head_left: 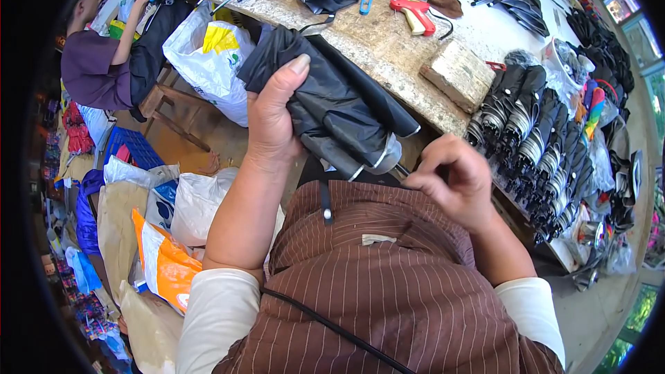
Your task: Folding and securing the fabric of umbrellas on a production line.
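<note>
A folded black umbrella (336,107) lies slantwise in front of my body, its loose cloth bunched around the shaft. My left hand (272,114) is closed around its upper left part, with the thumb pressed on the cloth. At the lower right end, pale tips of the canopy gather around a short dark shaft. My right hand (457,180) is closed there, thumb and forefinger pinched at the shaft's end; the fingertips partly hide what they grip. A narrow black strap with a white snap (327,213) hangs below the umbrella.
The worn worktable (388,62) ahead holds a red glue gun (414,15), blue thread snips (366,1), a block (458,75) and loose umbrellas. Finished folded umbrellas (533,125) are stacked at right. Sacks (211,59) stand left, near a seated person (97,62) handling black cloth.
</note>
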### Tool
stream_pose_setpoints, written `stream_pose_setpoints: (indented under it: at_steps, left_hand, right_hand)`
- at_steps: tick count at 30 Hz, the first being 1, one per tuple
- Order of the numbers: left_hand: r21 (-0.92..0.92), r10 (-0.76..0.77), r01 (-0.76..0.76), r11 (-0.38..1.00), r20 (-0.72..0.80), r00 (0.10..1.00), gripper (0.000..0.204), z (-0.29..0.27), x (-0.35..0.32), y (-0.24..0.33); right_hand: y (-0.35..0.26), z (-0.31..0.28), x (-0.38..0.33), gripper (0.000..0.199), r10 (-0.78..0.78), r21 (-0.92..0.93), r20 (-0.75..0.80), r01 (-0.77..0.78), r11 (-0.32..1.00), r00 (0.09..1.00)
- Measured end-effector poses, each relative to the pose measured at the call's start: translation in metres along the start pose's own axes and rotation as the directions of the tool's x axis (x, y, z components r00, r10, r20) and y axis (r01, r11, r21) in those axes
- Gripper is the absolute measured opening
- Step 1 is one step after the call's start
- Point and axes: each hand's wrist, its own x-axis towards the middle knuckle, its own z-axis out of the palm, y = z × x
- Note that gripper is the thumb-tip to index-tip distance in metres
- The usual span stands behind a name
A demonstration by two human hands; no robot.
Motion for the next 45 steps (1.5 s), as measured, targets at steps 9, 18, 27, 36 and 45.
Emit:
stream_pose_setpoints:
  at_steps: [9,18,27,36,45]
  left_hand:
    - [0.043,0.046,-0.041,0.998,-0.119,0.992,0.027,0.011,-0.007,-0.020]
    - [-0.055,-0.087,0.075,0.996,-0.265,0.960,0.031,-0.018,0.010,-0.033]
    - [-0.053,-0.193,0.186,0.981,-0.254,0.948,0.027,-0.019,0.006,-0.043]
    - [-0.157,-0.246,0.216,0.964,-0.206,0.947,0.021,-0.017,0.006,-0.044]
    - [-0.106,0.182,-0.154,0.982,0.334,0.925,0.039,0.039,-0.021,-0.004]
  right_hand:
    - [-0.009,0.032,0.032,0.019,-0.336,-0.456,-0.121,0.248,0.855,0.934]
    - [-0.017,0.013,0.019,0.022,-0.278,-0.341,-0.157,0.211,0.916,0.948]
    - [0.009,0.051,0.045,0.016,-0.437,-0.497,0.126,0.438,0.749,0.890]
    - [0.012,0.059,0.020,0.015,-0.452,-0.435,0.123,0.457,0.775,0.884]
    - [-0.027,-0.010,0.062,0.054,-0.188,-0.091,-0.089,0.180,0.979,0.978]
